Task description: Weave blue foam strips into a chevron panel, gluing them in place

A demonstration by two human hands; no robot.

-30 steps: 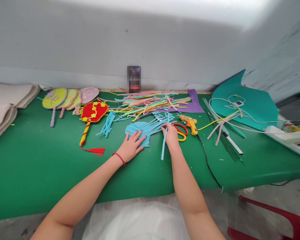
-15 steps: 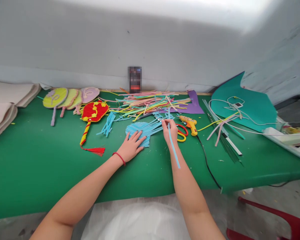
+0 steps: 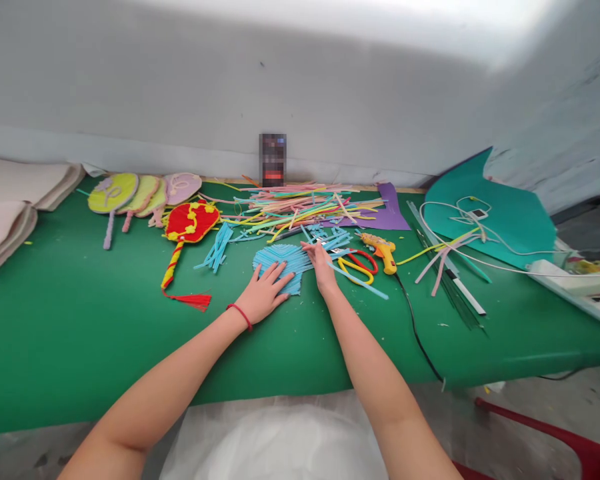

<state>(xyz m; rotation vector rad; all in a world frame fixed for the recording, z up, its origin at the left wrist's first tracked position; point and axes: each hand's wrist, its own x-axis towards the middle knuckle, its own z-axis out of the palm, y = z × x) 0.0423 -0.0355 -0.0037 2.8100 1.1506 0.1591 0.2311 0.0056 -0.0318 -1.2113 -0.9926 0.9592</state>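
Note:
A light blue piece made of pipe cleaners laid side by side (image 3: 276, 254) rests on the green tabletop, with long strands fanning out to its right. My left hand (image 3: 264, 293) lies flat on its lower left part, fingers spread, covering some of it. At the piece's right edge my right hand (image 3: 322, 268) pinches a light blue pipe cleaner (image 3: 363, 285), whose free end slants down to the right. The exact grip is partly hidden by the fingers. Just right of that hand are scissors with red and yellow handles (image 3: 365, 272), their blades partly under the blue strands.
Behind the hands lies a heap of coloured pipe cleaners (image 3: 300, 207). A yellow glue gun (image 3: 386, 257) with a black cord lies right. Left are a red fan (image 3: 193, 223), several pastel fans (image 3: 113, 193) and short blue pieces (image 3: 219, 248). A phone (image 3: 273, 160) leans on the wall.
My right hand has moved left and slightly down, to the piece's edge. The held pipe cleaner has swung from near upright to a slant towards the right. My left hand stays put.

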